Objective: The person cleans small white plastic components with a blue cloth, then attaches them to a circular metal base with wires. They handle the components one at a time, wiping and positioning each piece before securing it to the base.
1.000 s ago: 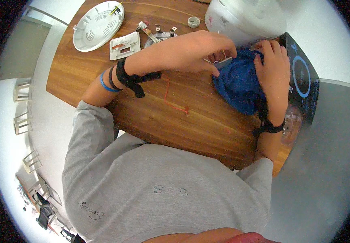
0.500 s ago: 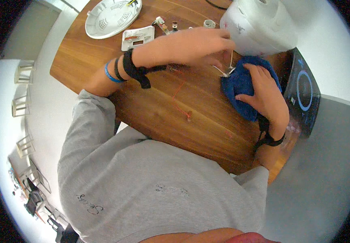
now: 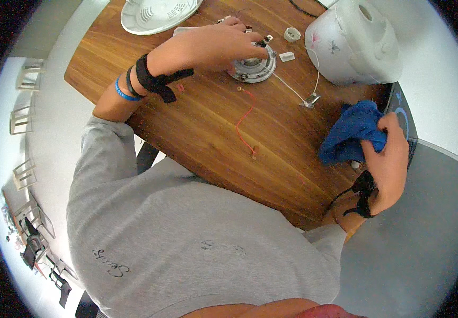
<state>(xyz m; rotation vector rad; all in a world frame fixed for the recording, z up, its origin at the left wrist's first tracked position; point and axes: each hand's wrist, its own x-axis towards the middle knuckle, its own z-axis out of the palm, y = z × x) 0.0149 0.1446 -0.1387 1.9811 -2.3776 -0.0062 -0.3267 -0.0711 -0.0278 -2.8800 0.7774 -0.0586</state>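
Observation:
In my right hand [image 3: 390, 153] a crumpled blue cloth [image 3: 351, 130] is gripped, its folds hanging over the table's right side. My left hand [image 3: 216, 46] reaches over a round grey metal part [image 3: 253, 74], fingers curled onto its upper side; the thumb is hidden. A thin white wire [image 3: 287, 87] runs from this part to a small metal piece [image 3: 310, 100] lying between the hands. Nearer to me, a red wire [image 3: 247, 114] with end terminals lies on the wood. A small white object [image 3: 355, 165] peeks out below the cloth.
A white rice cooker [image 3: 348, 45] stands at the back right, beside a black panel with a blue ring [image 3: 401, 114]. Near it lie a white ring-shaped cap [image 3: 292, 34] and a small white block [image 3: 287, 56]. A white slotted round tray [image 3: 157, 16] sits at the far left of the wooden table [image 3: 186, 127].
My left hand has moved left, away from the small metal piece to the round metal part. The right hand has drawn the blue cloth right and toward me, bunching it up.

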